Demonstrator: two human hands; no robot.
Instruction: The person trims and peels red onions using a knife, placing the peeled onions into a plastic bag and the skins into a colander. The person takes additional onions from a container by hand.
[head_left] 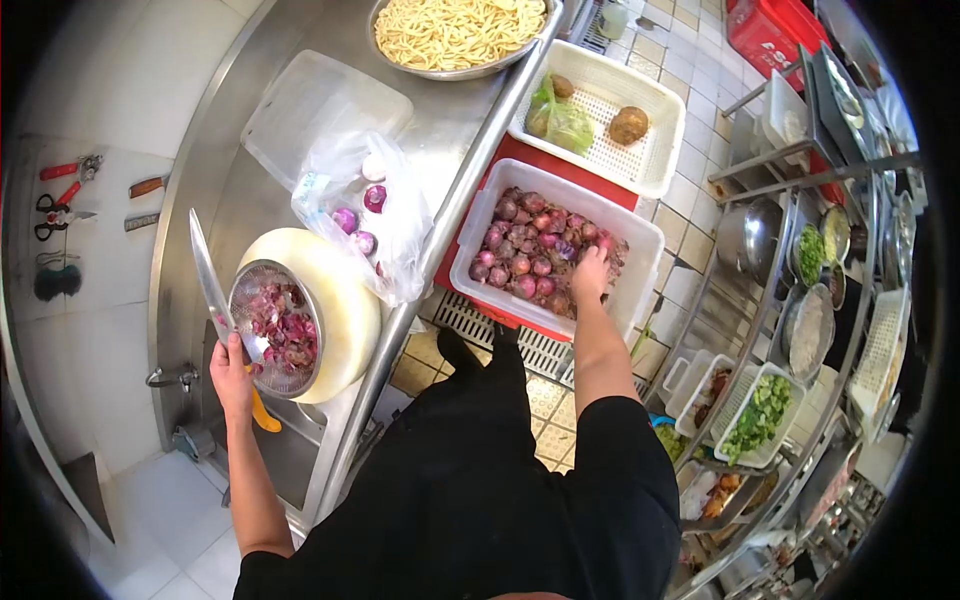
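I had the left hand (232, 378) closed around a long knife (205, 265) near where the blade met its yellow handle, the blade angled up and away from the body, probably to keep the edge clear of the fingers. It was beside a colander (315, 350) of purple pieces, which rested on a round pale board (352, 340), likely set there to be near the knife. The right hand (590, 275) reached down into a white tub (472, 240) of red onions (520, 265), its fingers curled among them; I couldn't tell how far open they were or whether they had hold of one. The tub sat just off the counter's edge, seemingly for an easy reach. A plastic bag (405, 245) with peeled onions (375, 198) lay beside the board.
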